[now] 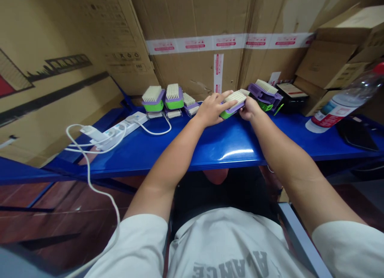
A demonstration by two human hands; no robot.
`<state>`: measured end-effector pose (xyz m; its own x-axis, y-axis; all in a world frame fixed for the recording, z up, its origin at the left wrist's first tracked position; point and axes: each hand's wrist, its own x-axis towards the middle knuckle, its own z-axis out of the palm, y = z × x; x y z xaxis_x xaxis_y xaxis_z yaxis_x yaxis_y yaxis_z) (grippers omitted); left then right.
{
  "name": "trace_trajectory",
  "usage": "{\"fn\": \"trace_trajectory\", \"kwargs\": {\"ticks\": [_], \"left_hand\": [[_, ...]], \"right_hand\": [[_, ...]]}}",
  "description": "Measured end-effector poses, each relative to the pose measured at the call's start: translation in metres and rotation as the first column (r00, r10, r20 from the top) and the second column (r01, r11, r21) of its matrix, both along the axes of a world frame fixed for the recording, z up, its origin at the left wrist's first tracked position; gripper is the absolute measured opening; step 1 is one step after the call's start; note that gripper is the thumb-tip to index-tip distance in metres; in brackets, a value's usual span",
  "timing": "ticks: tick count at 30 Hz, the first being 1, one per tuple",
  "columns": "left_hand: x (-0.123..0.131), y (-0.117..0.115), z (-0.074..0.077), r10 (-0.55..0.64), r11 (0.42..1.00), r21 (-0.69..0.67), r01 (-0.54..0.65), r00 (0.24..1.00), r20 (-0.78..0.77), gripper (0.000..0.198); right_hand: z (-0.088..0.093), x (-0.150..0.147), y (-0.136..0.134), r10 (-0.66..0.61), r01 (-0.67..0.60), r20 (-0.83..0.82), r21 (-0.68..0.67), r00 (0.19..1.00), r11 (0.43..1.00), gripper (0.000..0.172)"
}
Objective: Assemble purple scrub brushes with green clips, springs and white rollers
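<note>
Near the back of the blue table [222,146], my left hand [211,109] grips a green and purple brush [235,98] with pale bristles, its fingers over the top. My right hand [249,109] holds the right end of that same brush. Just right of my right hand lies a purple piece with pale bristles [265,92] and green parts. To the left stand a brush [153,100], another brush [174,97] and a smaller bristled piece [190,104]. The fingertips of my right hand are partly hidden behind the brush.
A white power strip [120,130] with cables lies at the left. At the right are a plastic bottle [333,112], a dark phone [357,134], a black box [291,97] and open cardboard boxes [330,62]. Large cardboard [195,18] stands behind the table.
</note>
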<state>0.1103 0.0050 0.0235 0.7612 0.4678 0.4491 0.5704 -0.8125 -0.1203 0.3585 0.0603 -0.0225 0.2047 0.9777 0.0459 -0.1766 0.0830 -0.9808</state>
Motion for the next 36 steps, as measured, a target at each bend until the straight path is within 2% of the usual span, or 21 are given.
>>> {"fn": "trace_trajectory", "kwargs": {"ticks": [2, 4, 7, 11, 15, 19, 28, 33, 36], "left_hand": [[0.005, -0.003, -0.001, -0.040, 0.999, 0.017, 0.041, 0.999, -0.017, 0.073], [0.008, -0.005, -0.001, -0.076, 0.997, 0.023, 0.077, 0.997, -0.017, 0.070], [0.006, -0.002, -0.002, -0.063, 0.998, 0.028, 0.062, 0.997, 0.042, 0.072], [-0.004, 0.009, -0.004, 0.038, 0.999, 0.030, -0.045, 0.978, 0.203, 0.071], [-0.016, 0.022, -0.007, 0.129, 0.988, 0.031, -0.149, 0.926, 0.355, 0.075], [-0.027, 0.030, -0.007, 0.223, 0.967, 0.016, -0.254, 0.877, 0.425, 0.078], [-0.040, 0.032, 0.003, 0.350, 0.930, -0.062, -0.361, 0.825, 0.443, 0.078], [-0.045, 0.036, 0.002, 0.342, 0.930, -0.046, -0.365, 0.813, 0.470, 0.075], [-0.047, 0.037, 0.001, 0.381, 0.916, -0.066, -0.397, 0.803, 0.458, 0.073]], "right_hand": [[0.003, -0.005, -0.004, -0.107, 0.093, -0.101, -0.132, 0.989, 0.987, 0.026], [0.007, -0.011, -0.010, -0.132, 0.105, -0.145, -0.182, 0.981, 0.978, 0.032], [0.014, -0.016, -0.017, -0.103, 0.076, -0.160, -0.167, 0.982, 0.983, 0.044], [0.023, -0.020, -0.029, -0.064, 0.044, -0.144, -0.144, 0.988, 0.989, 0.050], [0.033, -0.026, -0.042, -0.136, 0.097, -0.177, -0.214, 0.975, 0.972, 0.044], [0.039, -0.030, -0.048, -0.191, 0.150, -0.217, -0.191, 0.957, 0.970, 0.038], [0.044, -0.033, -0.051, -0.184, 0.135, -0.240, -0.206, 0.953, 0.969, 0.035], [0.042, -0.032, -0.050, -0.198, 0.154, -0.233, -0.192, 0.952, 0.969, 0.034], [0.042, -0.032, -0.049, -0.200, 0.157, -0.238, -0.187, 0.950, 0.970, 0.035]]}}
